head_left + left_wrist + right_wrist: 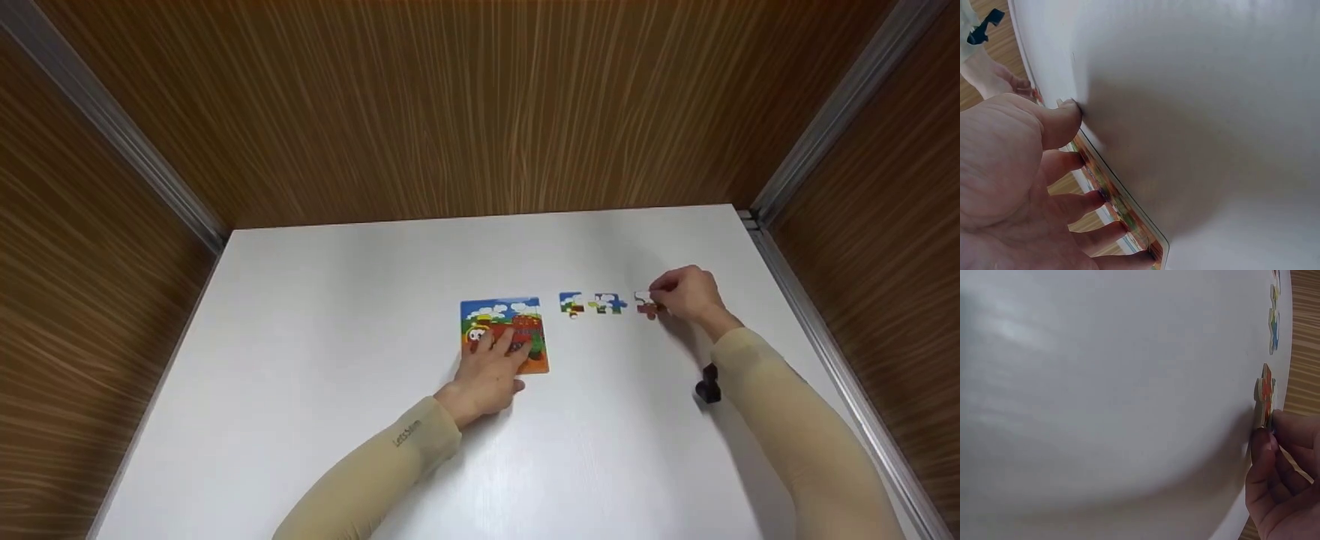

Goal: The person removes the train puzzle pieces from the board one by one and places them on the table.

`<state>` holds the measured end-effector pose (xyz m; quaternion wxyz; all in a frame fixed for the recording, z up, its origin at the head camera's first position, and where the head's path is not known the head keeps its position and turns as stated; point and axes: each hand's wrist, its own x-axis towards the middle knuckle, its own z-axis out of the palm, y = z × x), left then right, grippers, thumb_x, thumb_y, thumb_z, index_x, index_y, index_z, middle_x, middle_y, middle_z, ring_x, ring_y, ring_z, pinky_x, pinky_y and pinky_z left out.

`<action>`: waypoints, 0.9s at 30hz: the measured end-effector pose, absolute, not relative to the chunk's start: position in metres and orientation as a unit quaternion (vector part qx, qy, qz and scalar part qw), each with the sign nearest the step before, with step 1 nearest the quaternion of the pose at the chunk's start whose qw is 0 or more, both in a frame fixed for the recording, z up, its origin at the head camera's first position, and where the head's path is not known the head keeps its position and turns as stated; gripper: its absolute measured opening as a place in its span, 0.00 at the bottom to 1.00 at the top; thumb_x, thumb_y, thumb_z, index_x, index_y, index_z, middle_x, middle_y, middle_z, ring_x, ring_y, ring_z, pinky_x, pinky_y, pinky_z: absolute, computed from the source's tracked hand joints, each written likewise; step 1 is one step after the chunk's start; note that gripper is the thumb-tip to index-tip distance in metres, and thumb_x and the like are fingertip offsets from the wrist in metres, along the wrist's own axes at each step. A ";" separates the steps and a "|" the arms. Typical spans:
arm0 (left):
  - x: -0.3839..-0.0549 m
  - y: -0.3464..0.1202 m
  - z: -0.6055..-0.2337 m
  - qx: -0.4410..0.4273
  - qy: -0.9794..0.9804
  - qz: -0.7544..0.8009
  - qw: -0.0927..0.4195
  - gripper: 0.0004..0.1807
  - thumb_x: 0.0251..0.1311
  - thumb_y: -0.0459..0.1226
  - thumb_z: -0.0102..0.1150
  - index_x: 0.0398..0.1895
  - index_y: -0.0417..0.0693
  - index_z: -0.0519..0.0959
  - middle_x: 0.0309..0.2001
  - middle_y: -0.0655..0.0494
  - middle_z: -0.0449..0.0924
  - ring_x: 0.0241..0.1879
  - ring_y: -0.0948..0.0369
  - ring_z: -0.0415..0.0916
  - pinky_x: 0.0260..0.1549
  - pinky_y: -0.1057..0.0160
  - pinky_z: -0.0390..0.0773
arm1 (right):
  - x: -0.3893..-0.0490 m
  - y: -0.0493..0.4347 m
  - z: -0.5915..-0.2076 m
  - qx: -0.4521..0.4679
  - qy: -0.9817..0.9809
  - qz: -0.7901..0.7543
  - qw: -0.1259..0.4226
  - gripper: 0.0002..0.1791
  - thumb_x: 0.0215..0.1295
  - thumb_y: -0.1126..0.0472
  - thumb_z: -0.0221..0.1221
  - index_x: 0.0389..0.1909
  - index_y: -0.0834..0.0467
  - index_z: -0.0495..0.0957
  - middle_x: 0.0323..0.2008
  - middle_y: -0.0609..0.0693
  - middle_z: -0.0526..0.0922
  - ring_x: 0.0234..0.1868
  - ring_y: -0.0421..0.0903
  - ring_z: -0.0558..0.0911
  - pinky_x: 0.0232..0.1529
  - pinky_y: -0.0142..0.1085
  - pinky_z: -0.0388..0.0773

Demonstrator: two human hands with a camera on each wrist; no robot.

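A colourful jigsaw puzzle [529, 309] with a blue sky, white clouds and a red vehicle lies flat on the white table. Across its lower half rests my left hand [486, 377], fingers spread and fairly straight; in the left wrist view its fingertips [1095, 198] touch the picture while the thumb lies at the near edge. Off to the right, my right hand [688, 294] pinches a puzzle piece [645, 303] with white and red on it between thumb and fingers. In the right wrist view the piece [1265, 396] is gripped at one end, close over the table.
Two loose puzzle pieces, one [571, 302] nearer the puzzle and one [607, 304] further right, lie in a row between the hands. A black object [708, 384] shows beside the right sleeve. Wood-grain panels [480, 112] enclose the white table [337, 315] at the back and sides.
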<state>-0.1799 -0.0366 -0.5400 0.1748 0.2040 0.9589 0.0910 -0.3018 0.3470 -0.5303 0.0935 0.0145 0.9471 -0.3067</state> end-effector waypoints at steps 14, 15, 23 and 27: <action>-0.179 -0.035 -0.542 0.206 0.959 0.093 0.171 0.39 0.83 0.51 0.60 0.91 0.63 0.61 0.93 0.47 0.51 0.91 0.37 0.52 0.83 0.24 0.62 | -0.299 0.343 -0.533 0.020 0.950 -0.297 0.095 0.15 0.80 0.62 0.65 0.57 0.67 0.89 0.51 0.67 0.92 0.47 0.55 0.89 0.47 0.38 0.82; -0.179 -0.034 -0.542 0.206 0.959 0.093 0.170 0.39 0.83 0.51 0.61 0.91 0.64 0.61 0.93 0.47 0.52 0.91 0.37 0.52 0.83 0.24 0.62 | -0.299 0.343 -0.532 0.023 0.950 -0.296 0.093 0.15 0.80 0.61 0.65 0.57 0.67 0.89 0.51 0.67 0.92 0.47 0.55 0.88 0.45 0.38 0.83; -0.180 -0.032 -0.539 0.207 0.961 0.094 0.158 0.38 0.82 0.50 0.63 0.90 0.61 0.65 0.91 0.45 0.56 0.89 0.37 0.55 0.80 0.22 0.65 | -0.295 0.325 -0.518 0.009 0.951 -0.304 0.059 0.17 0.81 0.57 0.64 0.59 0.64 0.89 0.54 0.65 0.90 0.50 0.57 0.88 0.45 0.37 0.84; -0.177 -0.030 -0.540 0.215 0.967 0.073 0.115 0.37 0.78 0.49 0.68 0.87 0.60 0.70 0.87 0.45 0.63 0.84 0.41 0.62 0.75 0.25 0.72 | -0.293 0.309 -0.510 -0.015 0.950 -0.310 0.049 0.17 0.81 0.58 0.64 0.59 0.64 0.89 0.53 0.65 0.90 0.44 0.54 0.90 0.39 0.33 0.85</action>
